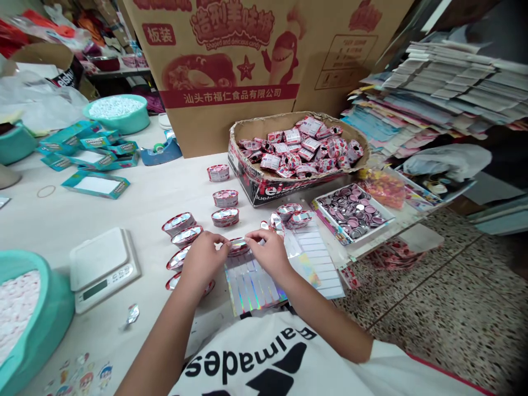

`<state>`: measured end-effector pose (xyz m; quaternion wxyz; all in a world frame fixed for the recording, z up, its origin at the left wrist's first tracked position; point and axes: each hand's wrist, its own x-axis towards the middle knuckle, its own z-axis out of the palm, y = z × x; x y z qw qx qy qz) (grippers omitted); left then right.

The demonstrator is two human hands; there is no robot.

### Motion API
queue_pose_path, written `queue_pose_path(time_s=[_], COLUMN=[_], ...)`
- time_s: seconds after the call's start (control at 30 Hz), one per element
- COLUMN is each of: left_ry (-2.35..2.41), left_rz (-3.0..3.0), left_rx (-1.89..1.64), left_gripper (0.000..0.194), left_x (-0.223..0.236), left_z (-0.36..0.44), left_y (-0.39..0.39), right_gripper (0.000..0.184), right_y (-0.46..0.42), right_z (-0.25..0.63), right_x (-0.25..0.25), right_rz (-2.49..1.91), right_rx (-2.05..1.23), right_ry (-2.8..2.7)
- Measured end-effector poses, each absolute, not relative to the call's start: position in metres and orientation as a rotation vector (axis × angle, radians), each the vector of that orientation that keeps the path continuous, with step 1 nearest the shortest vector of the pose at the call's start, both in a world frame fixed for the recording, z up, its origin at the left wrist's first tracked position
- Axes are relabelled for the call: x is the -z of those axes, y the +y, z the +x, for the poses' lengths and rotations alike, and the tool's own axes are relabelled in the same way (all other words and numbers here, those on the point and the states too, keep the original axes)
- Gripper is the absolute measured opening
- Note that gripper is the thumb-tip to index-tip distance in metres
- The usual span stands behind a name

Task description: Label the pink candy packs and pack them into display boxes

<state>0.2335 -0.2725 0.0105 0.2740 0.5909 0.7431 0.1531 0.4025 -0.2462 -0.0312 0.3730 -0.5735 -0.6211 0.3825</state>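
Between my two hands is a small oval red-and-silver candy box with a shiny strip along its top. My left hand is closed, its fingertips at the box's left end. From the other side, my right hand pinches at the right end. Below them lies a sheet of holographic sticker strips, partly over a white lined sheet. Similar oval boxes stand in a column beside my left hand, some hidden behind it. More boxes sit beyond my right hand.
A cut-down carton full of patterned wrappers stands ahead, before a tall cardboard box. A tray of small round tins is at right. To the left are a white scale, a teal tub and a tape dispenser.
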Motion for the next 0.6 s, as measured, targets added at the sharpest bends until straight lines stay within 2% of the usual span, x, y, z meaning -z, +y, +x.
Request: queue_pose_path(time_s=[0.23,0.6], left_ry=[2.067,2.055], left_rz=[1.519,1.524], left_rx=[-0.199,-0.054], left_gripper=[0.021,0.018], left_x=[-0.013,-0.017], left_z=[0.236,0.238], left_y=[-0.264,-0.253], right_gripper=[0.011,0.013], right_y=[-0.246,-0.244], right_z=[0.399,0.396], right_x=[0.038,0.035], right_rz=[-1.535,-1.564], right_rx=[-0.732,-0.648], right_ry=[-1.785,-1.886])
